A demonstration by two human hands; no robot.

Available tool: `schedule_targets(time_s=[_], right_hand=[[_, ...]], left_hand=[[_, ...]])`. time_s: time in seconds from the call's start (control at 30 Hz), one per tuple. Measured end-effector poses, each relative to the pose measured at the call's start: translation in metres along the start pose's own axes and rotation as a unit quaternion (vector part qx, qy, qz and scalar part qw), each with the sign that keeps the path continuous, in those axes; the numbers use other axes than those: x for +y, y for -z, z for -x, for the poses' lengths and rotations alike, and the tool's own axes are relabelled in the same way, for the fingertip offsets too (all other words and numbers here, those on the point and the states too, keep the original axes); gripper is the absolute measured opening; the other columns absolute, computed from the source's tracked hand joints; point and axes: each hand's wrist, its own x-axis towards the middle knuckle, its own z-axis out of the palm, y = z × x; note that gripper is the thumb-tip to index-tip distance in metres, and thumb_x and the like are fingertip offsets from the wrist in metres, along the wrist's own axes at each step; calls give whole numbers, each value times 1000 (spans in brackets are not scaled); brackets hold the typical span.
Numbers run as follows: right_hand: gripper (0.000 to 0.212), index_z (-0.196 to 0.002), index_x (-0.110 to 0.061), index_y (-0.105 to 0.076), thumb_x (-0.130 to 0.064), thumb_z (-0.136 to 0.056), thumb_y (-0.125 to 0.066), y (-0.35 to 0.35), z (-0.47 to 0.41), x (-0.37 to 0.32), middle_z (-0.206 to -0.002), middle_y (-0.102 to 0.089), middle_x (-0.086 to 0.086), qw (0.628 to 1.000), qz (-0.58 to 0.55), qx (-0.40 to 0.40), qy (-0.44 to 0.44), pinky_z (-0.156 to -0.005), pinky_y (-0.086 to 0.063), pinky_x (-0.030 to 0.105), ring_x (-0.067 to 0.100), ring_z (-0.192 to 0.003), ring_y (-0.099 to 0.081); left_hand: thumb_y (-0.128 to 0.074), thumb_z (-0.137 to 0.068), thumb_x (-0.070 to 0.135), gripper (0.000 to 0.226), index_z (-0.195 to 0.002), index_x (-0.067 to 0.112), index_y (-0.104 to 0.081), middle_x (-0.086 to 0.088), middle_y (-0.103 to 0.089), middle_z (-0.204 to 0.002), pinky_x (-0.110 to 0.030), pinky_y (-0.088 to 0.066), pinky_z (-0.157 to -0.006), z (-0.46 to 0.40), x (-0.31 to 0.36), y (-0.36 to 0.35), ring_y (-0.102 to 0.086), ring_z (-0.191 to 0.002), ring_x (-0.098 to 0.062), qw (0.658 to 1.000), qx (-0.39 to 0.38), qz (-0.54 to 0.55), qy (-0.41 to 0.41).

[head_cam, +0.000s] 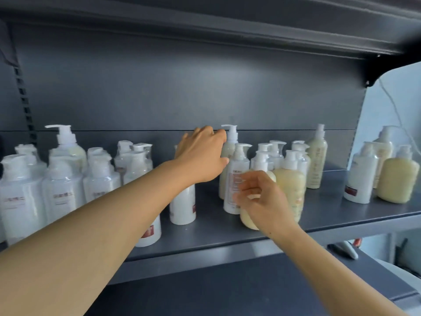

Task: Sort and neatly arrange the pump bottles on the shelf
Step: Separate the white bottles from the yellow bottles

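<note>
A: Looks partly sorted. At nine o'clock on the shelf [330, 208], wrapped white bottles [61, 190] already packed in rows. Two plain white bottles [182, 206] near six o'clock, upright, half hidden behind the forearm.

B: And toward three o'clock?

A: Still mixed. Cream-yellow squat bottles [293, 190] standing among small white pumps [265, 160], a tall greenish bottle [316, 160] behind at the back wall. Well apart at the far three o'clock end, another small mixed group [373, 176], untouched by either hand.

B: Hands?

A: Left hand [202, 153] reaching to twelve o'clock, fingers against the tall pale pump bottle [227, 153] in the back row; cannot tell whether wrapped round it or only touching. Right hand [262, 197] blurred, loosely curled, holding nothing, hovering in front of the white labelled bottle [235, 179].

B: Judgement?

A: Roughly halfway: left block done, centre and right clusters still to separate by kind.
</note>
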Motion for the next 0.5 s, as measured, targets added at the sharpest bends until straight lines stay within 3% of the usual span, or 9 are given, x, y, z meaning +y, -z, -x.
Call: schedule_targets(time_s=[0.3, 0.43, 0.5], right_hand=[[33, -118, -19, -52, -17, -87, -63, 106, -34, 29, -106, -58, -4, 991, 47, 117, -49, -60, -40, 17, 1, -80, -52], [43, -127, -16, -46, -18, -87, -62, 134, -64, 58, -117, -56, 1, 990, 55, 97, -88, -60, -38, 21, 14, -93, -51], [51, -132, -16, -42, -19, -86, -64, 141, -78, 73, -123, -53, 3, 992, 46, 53, -107, -69, -40, 25, 17, -98, -51]], left_hand=[[-53, -90, 33, 40, -127, 20, -45, -1, -49, -131, -33, -36, -82, -31, 59, -9, -48, -118, -23, 996, 9, 87, -7], [-54, -90, 33, 39, -126, 20, -46, -2, -52, -128, -33, -38, -82, -54, 82, -17, -50, -115, -23, 997, 3, 75, 4], [-53, -90, 32, 39, -127, 18, -47, -3, -52, -129, -34, -39, -84, -67, 93, -23, -51, -115, -24, 998, -9, 61, 17]])
